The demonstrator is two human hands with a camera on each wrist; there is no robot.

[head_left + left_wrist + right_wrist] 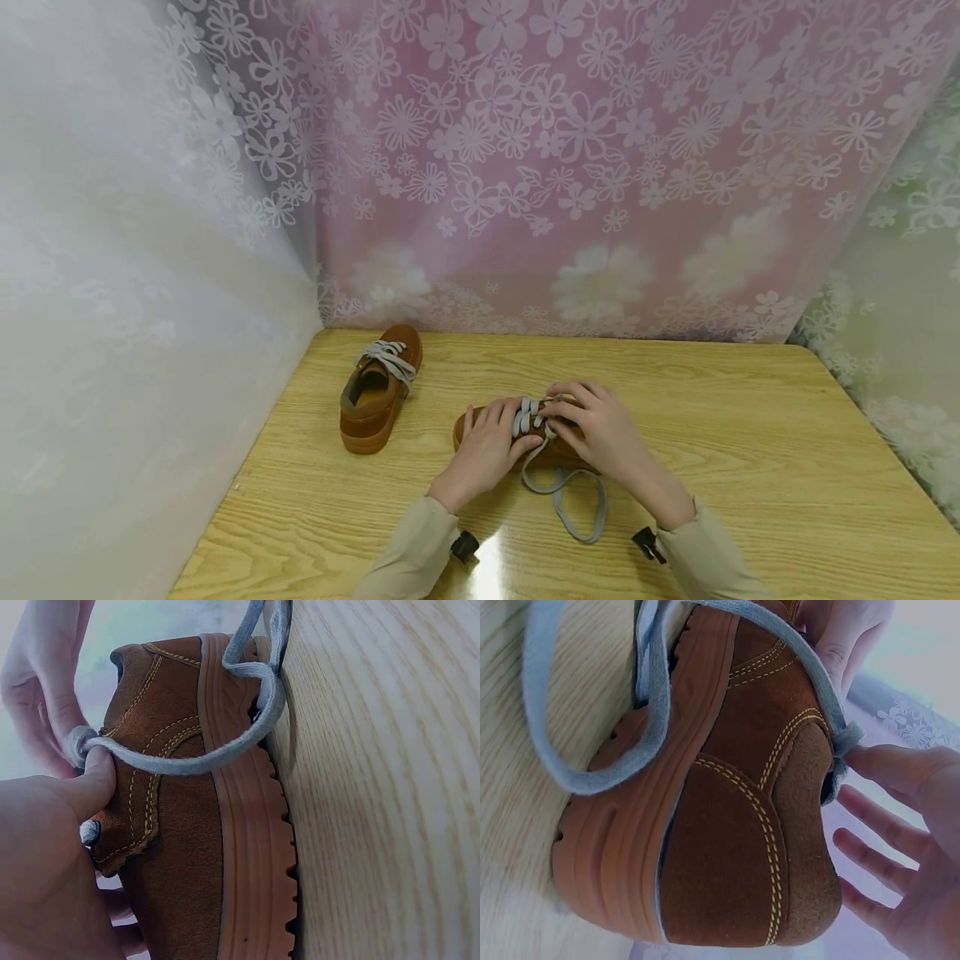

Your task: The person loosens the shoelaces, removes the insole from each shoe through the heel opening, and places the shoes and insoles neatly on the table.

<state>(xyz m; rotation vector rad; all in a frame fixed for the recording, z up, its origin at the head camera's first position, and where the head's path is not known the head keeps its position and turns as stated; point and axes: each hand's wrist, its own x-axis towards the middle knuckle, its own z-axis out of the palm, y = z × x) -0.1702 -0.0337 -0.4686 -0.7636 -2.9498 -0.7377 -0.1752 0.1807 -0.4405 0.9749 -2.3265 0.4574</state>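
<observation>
A brown suede shoe (558, 455) with a ridged tan sole (251, 817) stands on the table, its toe toward the left. My left hand (486, 446) grips the front of it, thumb on the near side beside the lacing and fingers over the far side. At the shoe's opening, the thumb and forefinger of my right hand (609, 433) pinch a grey shoelace (838, 741) where it bunches up near the top eyelets. The other right fingers are spread apart. From there the lace hangs down the near side and loops on the tabletop (712, 425).
A matching brown shoe (365, 427) with its grey laces (390, 357) tied in a bow stands at the back left of the table. Pink floral cloth (525, 167) hangs behind the table, and pale cloth (165, 292) hangs along the left side.
</observation>
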